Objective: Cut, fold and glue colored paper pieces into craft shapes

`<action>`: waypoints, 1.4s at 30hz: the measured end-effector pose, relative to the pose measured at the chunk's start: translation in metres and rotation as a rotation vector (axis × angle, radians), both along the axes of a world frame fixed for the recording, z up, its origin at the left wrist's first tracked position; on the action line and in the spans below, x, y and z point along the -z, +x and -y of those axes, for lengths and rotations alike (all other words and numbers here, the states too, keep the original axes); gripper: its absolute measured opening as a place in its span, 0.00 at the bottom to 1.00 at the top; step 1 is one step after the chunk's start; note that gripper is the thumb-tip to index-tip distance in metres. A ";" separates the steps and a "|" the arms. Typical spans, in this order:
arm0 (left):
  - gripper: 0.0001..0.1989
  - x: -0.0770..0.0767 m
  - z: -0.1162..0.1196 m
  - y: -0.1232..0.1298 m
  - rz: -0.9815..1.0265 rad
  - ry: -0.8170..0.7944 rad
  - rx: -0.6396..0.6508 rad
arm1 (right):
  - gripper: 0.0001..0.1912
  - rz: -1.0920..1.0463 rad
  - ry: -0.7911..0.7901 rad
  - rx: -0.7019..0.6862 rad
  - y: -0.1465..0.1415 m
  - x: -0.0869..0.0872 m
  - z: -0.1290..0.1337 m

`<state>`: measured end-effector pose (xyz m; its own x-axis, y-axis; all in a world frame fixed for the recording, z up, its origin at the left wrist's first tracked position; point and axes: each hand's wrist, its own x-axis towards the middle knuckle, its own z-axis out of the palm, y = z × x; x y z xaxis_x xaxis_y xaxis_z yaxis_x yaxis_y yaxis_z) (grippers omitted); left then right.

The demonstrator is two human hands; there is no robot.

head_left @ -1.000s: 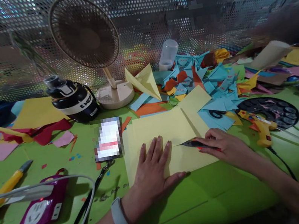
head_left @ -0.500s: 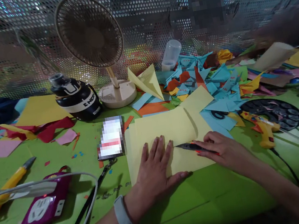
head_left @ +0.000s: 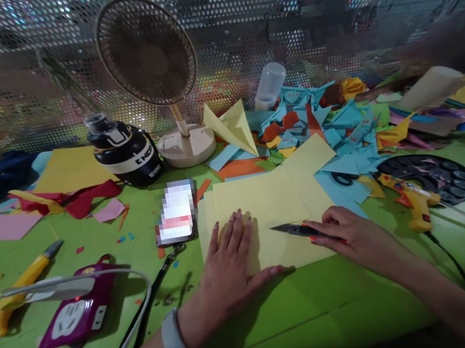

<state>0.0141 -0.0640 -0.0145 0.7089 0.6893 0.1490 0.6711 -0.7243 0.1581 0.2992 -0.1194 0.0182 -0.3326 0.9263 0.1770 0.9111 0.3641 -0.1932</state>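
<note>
The left hand (head_left: pixel 226 273) lies flat, fingers a little spread, on pale yellow paper (head_left: pixel 259 199) near the front of the green worktop (head_left: pixel 309 309). Apart from it, the right hand (head_left: pixel 352 234) is closed around a dark-bladed tool (head_left: pixel 290 229), scissors as far as I can tell, pointing to nine o'clock across the paper. Around that sheet, the phone (head_left: pixel 176 213) sits at nine, the fan (head_left: pixel 187 146) near eleven, the glue gun (head_left: pixel 419 211) at three.
</note>
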 end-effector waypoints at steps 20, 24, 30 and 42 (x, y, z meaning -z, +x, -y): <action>0.48 -0.002 0.001 -0.006 -0.050 -0.085 -0.014 | 0.19 0.032 0.009 -0.035 -0.016 0.002 0.000; 0.47 -0.003 0.002 -0.006 -0.025 -0.091 -0.005 | 0.16 0.011 0.018 -0.007 -0.028 0.001 -0.006; 0.47 -0.002 0.002 -0.006 -0.008 -0.085 -0.003 | 0.12 0.031 0.016 -0.039 -0.035 0.001 -0.010; 0.47 -0.004 -0.002 -0.017 0.006 -0.091 -0.026 | 0.15 -0.014 -0.004 -0.039 -0.031 0.004 -0.005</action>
<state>-0.0030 -0.0621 -0.0107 0.6901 0.7182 0.0896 0.6881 -0.6894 0.2265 0.2686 -0.1148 0.0145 -0.3658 0.9135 0.1781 0.8935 0.3982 -0.2074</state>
